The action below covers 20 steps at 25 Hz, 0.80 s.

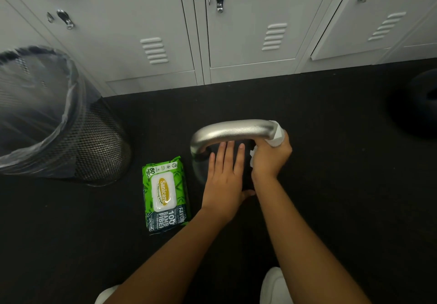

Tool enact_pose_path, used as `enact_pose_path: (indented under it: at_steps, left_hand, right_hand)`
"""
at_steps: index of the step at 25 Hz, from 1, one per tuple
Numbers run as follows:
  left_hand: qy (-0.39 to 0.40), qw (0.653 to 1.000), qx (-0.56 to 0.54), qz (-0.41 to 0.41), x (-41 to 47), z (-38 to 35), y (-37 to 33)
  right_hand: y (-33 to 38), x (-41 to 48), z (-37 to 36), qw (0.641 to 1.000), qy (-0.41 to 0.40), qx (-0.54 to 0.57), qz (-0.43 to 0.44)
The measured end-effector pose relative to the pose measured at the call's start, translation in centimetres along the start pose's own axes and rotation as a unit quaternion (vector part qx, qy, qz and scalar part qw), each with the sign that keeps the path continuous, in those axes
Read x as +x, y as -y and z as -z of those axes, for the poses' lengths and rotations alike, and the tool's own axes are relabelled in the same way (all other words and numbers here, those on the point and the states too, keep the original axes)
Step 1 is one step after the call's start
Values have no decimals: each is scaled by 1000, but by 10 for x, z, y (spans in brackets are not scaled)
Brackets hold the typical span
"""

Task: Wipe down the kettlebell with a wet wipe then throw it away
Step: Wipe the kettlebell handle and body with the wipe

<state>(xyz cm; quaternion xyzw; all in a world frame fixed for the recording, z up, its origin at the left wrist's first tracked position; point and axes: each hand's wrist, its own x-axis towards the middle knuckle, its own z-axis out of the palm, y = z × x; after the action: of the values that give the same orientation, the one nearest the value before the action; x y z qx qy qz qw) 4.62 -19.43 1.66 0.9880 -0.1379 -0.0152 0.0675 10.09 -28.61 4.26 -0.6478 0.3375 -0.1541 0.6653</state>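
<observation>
A kettlebell with a silver handle (233,130) and a black body stands on the dark floor in the middle of the head view. My right hand (272,157) is wrapped around the right end of the handle with a white wet wipe (276,134) pressed against the metal. My left hand (224,181) lies flat on top of the black body, fingers spread, holding nothing; most of the body is hidden under it. A green pack of wipes (165,195) lies on the floor just left of the kettlebell, lid closed.
A black mesh waste bin (94,143) with a clear liner stands at the left. Grey lockers (248,32) line the far edge of the floor. A dark round object (418,100) sits at the right edge. White shoes (274,284) show at the bottom.
</observation>
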Motion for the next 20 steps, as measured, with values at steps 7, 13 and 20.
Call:
enact_pose_path:
  at_steps: [7, 13, 20]
  left_hand:
    - [0, 1000, -2, 5, 2, -1, -2]
    - [5, 1000, 2, 2, 1, -2, 0]
    - [1, 1000, 6, 4, -1, -3, -2]
  right_hand:
    - [12, 31, 37, 961, 264, -71, -39]
    - [47, 82, 47, 803, 553, -219, -45]
    - [12, 23, 32, 979, 194, -69, -3]
